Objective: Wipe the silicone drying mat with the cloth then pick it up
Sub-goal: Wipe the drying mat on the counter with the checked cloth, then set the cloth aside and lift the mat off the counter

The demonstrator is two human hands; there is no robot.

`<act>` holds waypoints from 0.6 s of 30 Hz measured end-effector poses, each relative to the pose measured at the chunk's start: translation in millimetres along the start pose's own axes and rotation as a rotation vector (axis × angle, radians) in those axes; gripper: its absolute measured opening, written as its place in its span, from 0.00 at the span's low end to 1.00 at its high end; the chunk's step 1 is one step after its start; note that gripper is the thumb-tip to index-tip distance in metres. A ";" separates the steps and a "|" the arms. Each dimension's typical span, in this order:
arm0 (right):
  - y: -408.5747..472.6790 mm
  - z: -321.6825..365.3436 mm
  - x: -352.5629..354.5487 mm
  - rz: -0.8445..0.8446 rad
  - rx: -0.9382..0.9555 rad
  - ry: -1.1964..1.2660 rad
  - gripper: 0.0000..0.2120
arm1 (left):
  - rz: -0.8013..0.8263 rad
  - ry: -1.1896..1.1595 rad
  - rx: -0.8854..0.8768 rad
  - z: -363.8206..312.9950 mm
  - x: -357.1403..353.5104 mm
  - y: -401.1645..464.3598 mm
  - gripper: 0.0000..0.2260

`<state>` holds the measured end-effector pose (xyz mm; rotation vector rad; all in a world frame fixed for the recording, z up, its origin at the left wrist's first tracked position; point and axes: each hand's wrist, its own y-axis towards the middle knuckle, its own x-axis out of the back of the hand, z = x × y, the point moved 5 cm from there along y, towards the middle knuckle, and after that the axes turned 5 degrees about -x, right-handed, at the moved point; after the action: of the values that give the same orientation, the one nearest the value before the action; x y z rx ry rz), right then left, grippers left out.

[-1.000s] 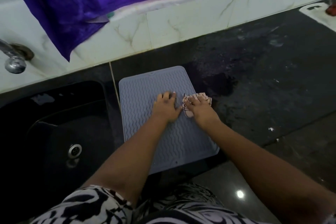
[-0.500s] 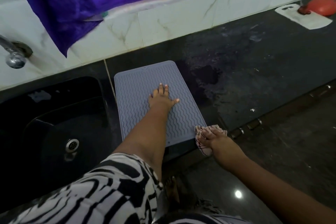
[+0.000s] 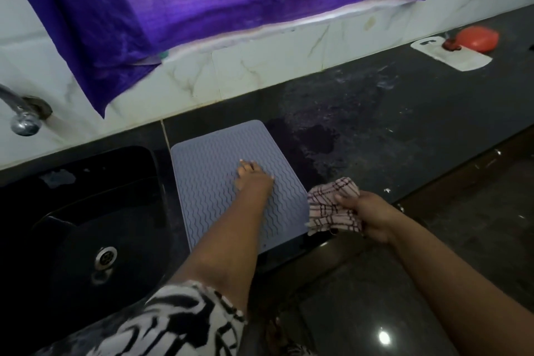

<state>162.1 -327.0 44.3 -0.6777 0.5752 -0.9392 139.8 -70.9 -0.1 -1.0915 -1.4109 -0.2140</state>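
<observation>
Beside the black sink (image 3: 86,211), on the dark counter (image 3: 404,130), I see one grey silicone drying mat (image 3: 208,153) lying flat, its near edge close to the counter's front lip. My left hand (image 3: 252,178) rests on the middle of it with fingers straight and pressed down, I judge to pin the mat so it cannot slide under a wipe. My right hand (image 3: 368,215) grips one checked cloth (image 3: 332,205), bunched in curled fingers just off the mat's near right corner, seemingly between strokes. Far right, one white board (image 3: 456,56) carries one red object (image 3: 478,37). One tap (image 3: 21,118) juts from the far left wall, and one purple cloth (image 3: 202,3) hangs above. Lifting the mat is not yet begun.
</observation>
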 end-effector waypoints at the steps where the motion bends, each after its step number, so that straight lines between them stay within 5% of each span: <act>1: 1.9 9.8 -3.7 -0.058 0.044 -0.082 0.15 | -0.035 -0.052 -0.062 -9.0 4.4 -4.4 0.35; 3: 7.6 28.7 -10.4 -0.132 0.108 -0.280 0.14 | -0.177 -0.281 -0.335 -36.4 18.5 -19.3 0.30; 5: 12.8 57.8 -16.3 -0.221 0.242 -0.756 0.10 | -0.312 -0.535 -0.651 -64.5 36.2 -48.3 0.24; 8: 20.6 91.9 -33.5 -0.251 0.388 -1.224 0.08 | -0.312 -0.383 -0.969 -99.5 47.0 -69.0 0.24; 11: 33.7 113.9 -36.2 -0.302 0.426 -1.411 0.14 | -0.245 -0.179 -0.985 -111.7 53.9 -47.9 0.18; 14: 47.4 134.3 -20.0 -0.322 0.466 -1.339 0.15 | -0.137 -0.026 -0.964 -119.5 60.4 -23.3 0.12; 18: 63.0 150.6 -4.9 -0.213 0.339 -1.441 0.20 | 0.113 -0.024 -0.846 -130.9 66.1 3.0 0.11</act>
<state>299.1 -255.9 97.5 -0.9147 -0.9218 -0.5053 245.6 -130.8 82.0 -1.8547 -1.2888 -0.7620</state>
